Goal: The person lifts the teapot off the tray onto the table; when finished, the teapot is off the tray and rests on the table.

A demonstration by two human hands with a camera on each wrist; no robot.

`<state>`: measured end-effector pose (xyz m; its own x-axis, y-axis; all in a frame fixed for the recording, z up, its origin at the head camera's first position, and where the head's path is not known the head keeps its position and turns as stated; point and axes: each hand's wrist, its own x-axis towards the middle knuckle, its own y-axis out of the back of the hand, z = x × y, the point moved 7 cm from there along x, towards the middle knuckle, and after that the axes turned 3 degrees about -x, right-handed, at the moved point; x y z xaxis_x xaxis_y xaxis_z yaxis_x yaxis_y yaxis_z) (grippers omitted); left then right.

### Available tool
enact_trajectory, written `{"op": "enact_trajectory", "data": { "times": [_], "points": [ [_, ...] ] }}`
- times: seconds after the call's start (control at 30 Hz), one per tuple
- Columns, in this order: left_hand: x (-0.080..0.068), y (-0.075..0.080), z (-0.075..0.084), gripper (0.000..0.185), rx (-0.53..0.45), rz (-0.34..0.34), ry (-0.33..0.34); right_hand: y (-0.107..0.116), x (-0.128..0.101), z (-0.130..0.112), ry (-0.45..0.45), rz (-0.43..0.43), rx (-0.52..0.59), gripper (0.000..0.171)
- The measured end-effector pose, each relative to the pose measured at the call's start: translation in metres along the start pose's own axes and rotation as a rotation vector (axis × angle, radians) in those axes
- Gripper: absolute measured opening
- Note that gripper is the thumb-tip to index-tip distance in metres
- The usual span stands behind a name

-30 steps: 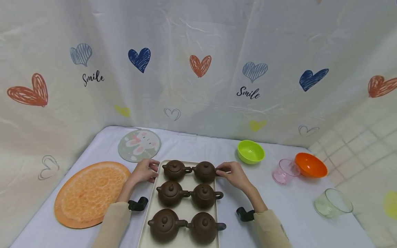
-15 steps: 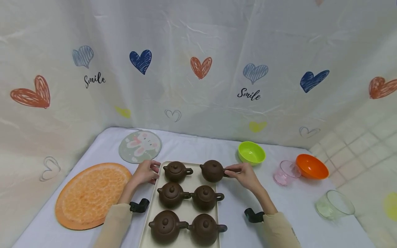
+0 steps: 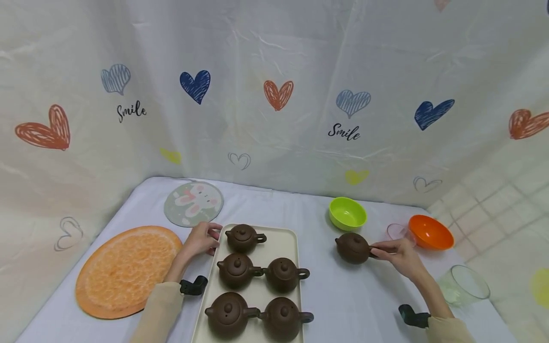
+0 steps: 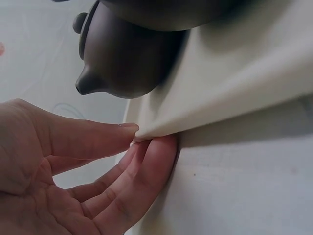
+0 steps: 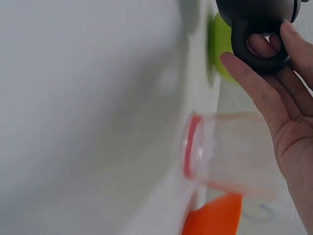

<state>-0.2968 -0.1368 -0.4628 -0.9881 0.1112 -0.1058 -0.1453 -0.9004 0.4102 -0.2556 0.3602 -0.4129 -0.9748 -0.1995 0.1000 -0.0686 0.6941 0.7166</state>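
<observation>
A cream tray (image 3: 280,240) holds several brown clay teapots in two columns; its far right spot is bare. My left hand (image 3: 201,238) pinches the tray's far left corner (image 4: 146,128), fingers above and below the rim, next to a teapot (image 4: 122,54). My right hand (image 3: 396,255) grips the handle (image 5: 257,46) of another brown teapot (image 3: 352,247), a finger hooked through the loop. That teapot is over the white tablecloth right of the tray, just in front of the green bowl (image 3: 347,212).
A pink tumbler (image 3: 396,232) lies beside an orange bowl (image 3: 430,232) at the right. A clear glass (image 3: 463,283) lies nearer the right edge. An orange round mat (image 3: 124,267) and a rabbit coaster (image 3: 194,204) lie at the left. A heart-print curtain backs the table.
My right hand has carried the far right teapot off the tray and rightward to the cloth near the green bowl. My left hand has stayed on the tray corner.
</observation>
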Motion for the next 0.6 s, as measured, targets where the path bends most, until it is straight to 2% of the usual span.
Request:
{"op": "enact_trajectory", "data": {
  "times": [0.3, 0.4, 0.6],
  "points": [
    [0.001, -0.002, 0.007, 0.050, 0.100, 0.029, 0.006, 0.009, -0.011, 0.024, -0.019, 0.061, -0.050, 0.027],
    [0.001, -0.003, 0.007, 0.050, 0.103, 0.033, 0.004, 0.009, -0.011, 0.027, -0.016, 0.079, -0.061, 0.025],
    [0.002, -0.003, 0.006, 0.050, 0.107, 0.037, 0.001, 0.007, -0.012, 0.020, 0.047, 0.110, -0.111, 0.023]
  ]
}}
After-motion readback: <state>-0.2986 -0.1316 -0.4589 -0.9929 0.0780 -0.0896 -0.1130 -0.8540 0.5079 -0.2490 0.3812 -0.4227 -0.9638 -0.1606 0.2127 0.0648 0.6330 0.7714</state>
